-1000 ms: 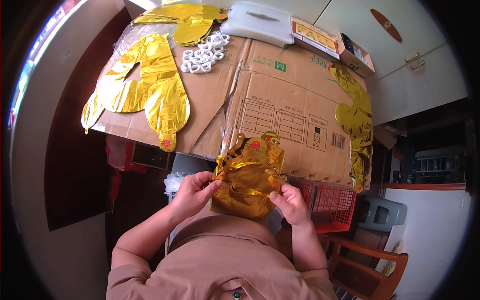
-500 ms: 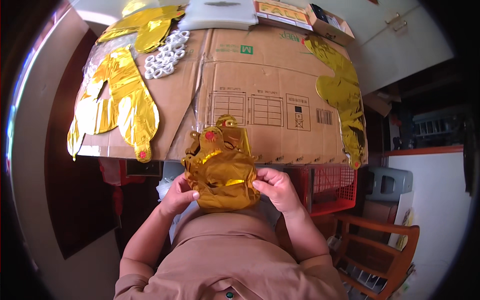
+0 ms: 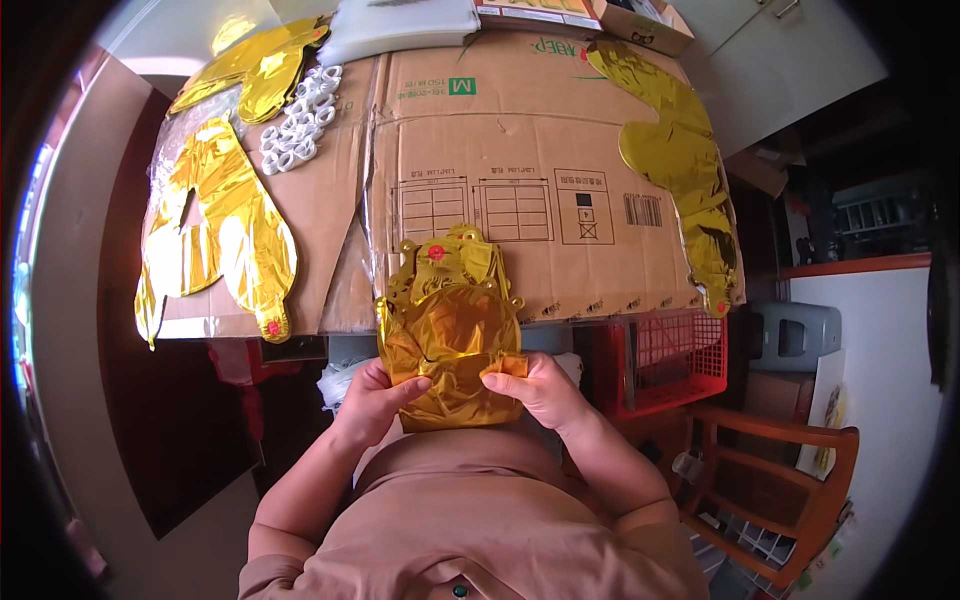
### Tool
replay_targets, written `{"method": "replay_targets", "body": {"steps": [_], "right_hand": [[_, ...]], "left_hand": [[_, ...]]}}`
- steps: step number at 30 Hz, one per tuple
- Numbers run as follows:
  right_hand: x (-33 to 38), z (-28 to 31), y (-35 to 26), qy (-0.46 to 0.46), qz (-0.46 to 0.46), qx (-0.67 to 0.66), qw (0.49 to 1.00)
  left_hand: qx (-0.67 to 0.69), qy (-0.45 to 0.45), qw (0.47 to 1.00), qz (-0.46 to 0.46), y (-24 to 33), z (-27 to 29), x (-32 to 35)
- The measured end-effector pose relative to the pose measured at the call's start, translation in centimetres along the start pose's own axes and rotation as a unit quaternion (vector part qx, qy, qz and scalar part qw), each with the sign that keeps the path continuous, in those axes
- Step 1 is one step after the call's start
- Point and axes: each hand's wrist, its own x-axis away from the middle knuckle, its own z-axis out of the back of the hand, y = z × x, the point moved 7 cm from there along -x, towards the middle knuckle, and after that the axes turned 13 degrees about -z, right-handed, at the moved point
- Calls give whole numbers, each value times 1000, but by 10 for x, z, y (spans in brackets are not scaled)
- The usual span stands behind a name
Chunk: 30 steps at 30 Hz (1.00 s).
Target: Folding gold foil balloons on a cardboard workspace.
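Observation:
A crinkled gold foil balloon (image 3: 452,325), flat and partly folded, hangs over the table's front edge toward my lap. My left hand (image 3: 372,400) pinches its left side, thumb on top. With my right hand (image 3: 535,390) I grip the right side, where a folded orange-gold flap shows between thumb and fingers. The balloon's far end, with tabs and a red round mark, rests on the cardboard (image 3: 490,150). More flat gold foil balloons lie about: one at the left (image 3: 215,215), a stack at the far left (image 3: 265,75), and a long curvy pile at the right (image 3: 675,150).
White ribbon rolls (image 3: 300,120) cluster at the far left, near a stack of clear plastic bags (image 3: 395,28). An open cardboard box (image 3: 650,25) stands at the far right. Beside the table are a red plastic crate (image 3: 675,360), a wooden chair (image 3: 770,490) and a grey stool (image 3: 795,335).
Both hands have shifted their hold inward on the balloon. The right hand now has a folded flap between its fingers. The head view has shifted slightly.

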Motion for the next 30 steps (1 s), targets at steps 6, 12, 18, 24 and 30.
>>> {"method": "replay_targets", "body": {"steps": [6,12,18,24,30], "right_hand": [[1,2,-11,31,13,21,999],[-2,-2,-4,12,1,-72,997],[-2,5,2,28,-4,-16,999],[3,5,-17,18,27,11,999],[46,-38,-65,63,370,484,791]], "left_hand": [[-27,7,998,-60,28,-11,8],[159,21,985,55,14,-7,8],[49,-23,997,59,0,-15,18],[-124,-79,989,6,16,-10,9],[-175,-130,960,-178,51,-9,10]]}}
